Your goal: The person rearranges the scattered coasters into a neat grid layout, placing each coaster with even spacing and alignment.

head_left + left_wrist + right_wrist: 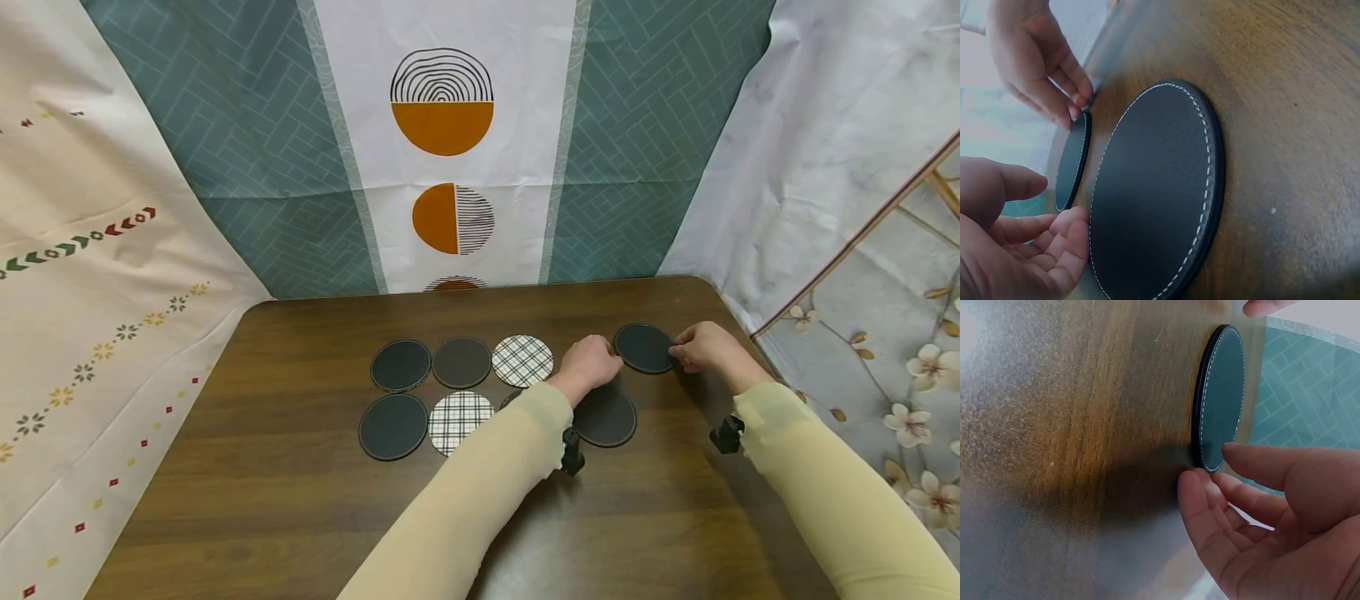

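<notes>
My right hand (707, 346) pinches the right edge of a dark round coaster (643, 348) at the table's far right. In the right wrist view, the thumb is on top of this stitched coaster (1222, 400) and the fingers are at its rim. Left of it, my left hand (591, 361) hovers low with thumb and fingers apart, nothing between them. Its fingertips are close to the coasters; whether they touch is unclear. Just below lies another dark coaster (606, 417), which fills the middle of the left wrist view. My left forearm partly hides one more coaster.
More coasters lie in two rows to the left: dark ones (401, 365), (393, 427), a brownish one (462, 362), and white plaid ones (522, 361), (459, 421). The brown wooden table (247, 467) meets patterned cloth (465, 183) at its back and sides.
</notes>
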`<state>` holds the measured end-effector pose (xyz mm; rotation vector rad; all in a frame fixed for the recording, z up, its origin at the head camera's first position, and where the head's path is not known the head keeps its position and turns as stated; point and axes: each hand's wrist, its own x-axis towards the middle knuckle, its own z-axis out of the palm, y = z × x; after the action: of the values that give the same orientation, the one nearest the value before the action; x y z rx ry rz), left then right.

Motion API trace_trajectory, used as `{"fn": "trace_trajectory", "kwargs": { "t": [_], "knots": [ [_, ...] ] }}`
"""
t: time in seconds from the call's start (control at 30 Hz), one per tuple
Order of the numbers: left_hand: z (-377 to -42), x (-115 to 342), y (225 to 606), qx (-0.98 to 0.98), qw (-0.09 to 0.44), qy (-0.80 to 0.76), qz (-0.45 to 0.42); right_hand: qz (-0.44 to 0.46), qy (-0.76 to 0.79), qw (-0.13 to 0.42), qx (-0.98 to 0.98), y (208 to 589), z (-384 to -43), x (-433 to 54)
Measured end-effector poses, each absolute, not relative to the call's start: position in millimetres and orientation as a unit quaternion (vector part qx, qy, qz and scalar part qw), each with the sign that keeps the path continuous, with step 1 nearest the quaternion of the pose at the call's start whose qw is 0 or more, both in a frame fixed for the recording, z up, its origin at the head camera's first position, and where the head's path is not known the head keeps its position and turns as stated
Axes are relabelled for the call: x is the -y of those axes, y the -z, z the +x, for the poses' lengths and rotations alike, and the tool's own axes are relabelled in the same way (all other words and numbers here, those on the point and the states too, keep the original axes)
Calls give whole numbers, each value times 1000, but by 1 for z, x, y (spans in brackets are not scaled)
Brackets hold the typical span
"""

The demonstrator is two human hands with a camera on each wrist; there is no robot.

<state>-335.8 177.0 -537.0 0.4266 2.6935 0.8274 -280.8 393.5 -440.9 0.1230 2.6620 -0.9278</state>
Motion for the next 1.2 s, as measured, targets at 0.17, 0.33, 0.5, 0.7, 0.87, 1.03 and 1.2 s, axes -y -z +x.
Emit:
{"fn": "trace_trajectory", "kwargs": {
  "t": [0.17,0.33,0.5,0.7,0.87,1.03,1.2],
  "knots": [
    [-341,-179,540,-937,150,-279,145,42,324,158,-932,440,-280,-393],
    [-345,-181,545,-941,150,-270,137,46,338,157,-927,441,-279,-391],
    [-343,-180,544,-944,148,-265,131,52,361,159,-918,441,-278,-388],
    [-338,-179,540,-947,137,-260,131,54,374,160,-912,440,-276,-384],
    [-336,-177,537,-944,138,-270,133,61,373,158,-912,444,-276,-384],
    [-332,-177,531,-935,150,-300,117,77,398,156,-901,448,-276,-385],
    [-332,-178,529,-933,143,-320,86,90,449,148,-876,447,-273,-381]
  ]
}}
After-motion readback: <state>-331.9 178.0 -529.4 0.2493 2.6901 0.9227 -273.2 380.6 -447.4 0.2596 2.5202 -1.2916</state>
